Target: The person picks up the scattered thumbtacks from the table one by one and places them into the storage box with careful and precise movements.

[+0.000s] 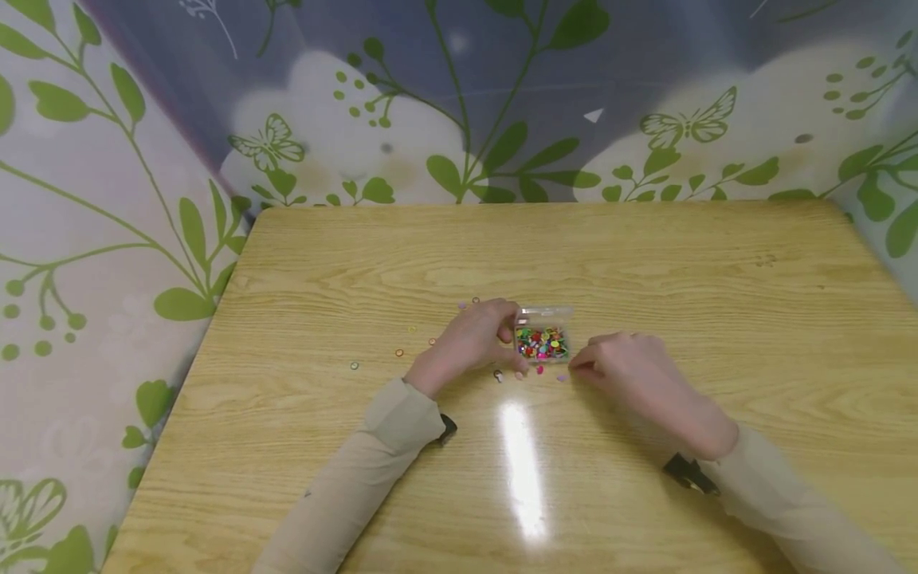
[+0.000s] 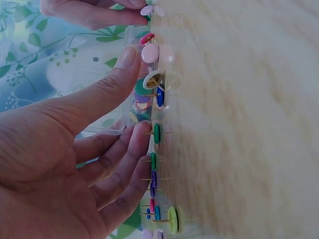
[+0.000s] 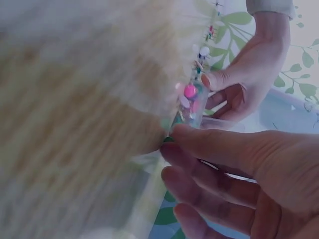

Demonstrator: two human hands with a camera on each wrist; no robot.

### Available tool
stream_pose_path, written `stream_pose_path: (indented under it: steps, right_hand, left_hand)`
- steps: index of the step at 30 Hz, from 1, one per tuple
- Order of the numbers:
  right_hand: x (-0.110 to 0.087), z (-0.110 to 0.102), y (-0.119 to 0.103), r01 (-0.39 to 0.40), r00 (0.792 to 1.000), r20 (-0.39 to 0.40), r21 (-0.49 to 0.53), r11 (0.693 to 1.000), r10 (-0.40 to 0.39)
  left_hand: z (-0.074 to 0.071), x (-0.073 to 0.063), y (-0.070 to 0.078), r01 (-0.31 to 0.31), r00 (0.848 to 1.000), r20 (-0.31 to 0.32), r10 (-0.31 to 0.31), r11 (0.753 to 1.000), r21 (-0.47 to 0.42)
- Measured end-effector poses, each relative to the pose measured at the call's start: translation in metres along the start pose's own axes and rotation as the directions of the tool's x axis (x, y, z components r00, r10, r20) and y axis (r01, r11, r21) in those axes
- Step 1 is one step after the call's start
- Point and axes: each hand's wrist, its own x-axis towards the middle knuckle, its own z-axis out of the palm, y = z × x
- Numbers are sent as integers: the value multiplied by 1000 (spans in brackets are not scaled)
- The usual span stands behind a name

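Observation:
A small clear plastic box full of colourful thumbtacks lies on the table, its lid raised at the back. My left hand holds the box at its left end, thumb along the near side and fingers curled toward the far side. Just off the box's right front corner, my right hand pinches a green thumbtack between thumb and index finger, low at the tabletop. In front of the box lie loose tacks, among them a bright pink one and a lilac one.
More loose thumbtacks lie left of the box, including a red one, a green one and a yellow one. The wooden table meets a leaf-patterned backdrop along its far edge.

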Motion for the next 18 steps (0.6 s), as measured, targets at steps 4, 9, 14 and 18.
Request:
stream_pose_path:
  steps: [4,9,14,18]
  right_hand:
    - [0,-3,4,-38,999,28,19,999,37]
    - [0,-3,8,-63,997,50,51,997,61]
    - [2,-3,11,-78,996,55,79,994,74]
    - [3,-3,13,-95,993,74,92,991,89]
  left_hand:
    - [0,1,0,-4,1000,0,4,1000,8]
    - [0,1,0,-13,1000,-5,13,1000,12]
    - [0,0,0,-11,1000,0,11,1000,-1]
    - [0,0,0,-9,1000,3,9,1000,-3]
